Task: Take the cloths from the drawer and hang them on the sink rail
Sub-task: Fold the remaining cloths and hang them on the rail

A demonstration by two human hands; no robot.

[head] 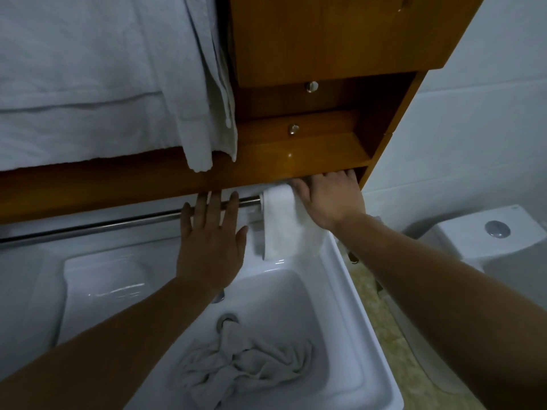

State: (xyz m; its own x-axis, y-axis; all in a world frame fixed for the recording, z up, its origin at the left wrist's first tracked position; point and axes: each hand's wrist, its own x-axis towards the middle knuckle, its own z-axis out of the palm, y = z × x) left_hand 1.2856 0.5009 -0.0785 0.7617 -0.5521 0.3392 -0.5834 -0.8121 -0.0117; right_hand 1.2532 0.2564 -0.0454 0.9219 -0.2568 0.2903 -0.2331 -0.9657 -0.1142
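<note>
The white glazed ceramic sink [349, 291] is filling the lower view, and the long brushed-metal rail [124, 222] is running left to right along its far edge, under the glossy orange-brown wooden cabinet [325, 39]. A white terry cloth [284, 229] is draping over the rail's right end, its length hanging toward the basin. The right hand [331, 196] is lying just right of it, touching the fold, fingers reaching up under the cabinet lip; whether they are gripping anything I cannot tell. The left hand [211, 241] is spreading flat, fingers straight, fingertips over the rail. A crumpled grey cloth [245, 368] is lying in the basin by the drain, nearer the left arm, so that looks the likelier next pick.
</note>
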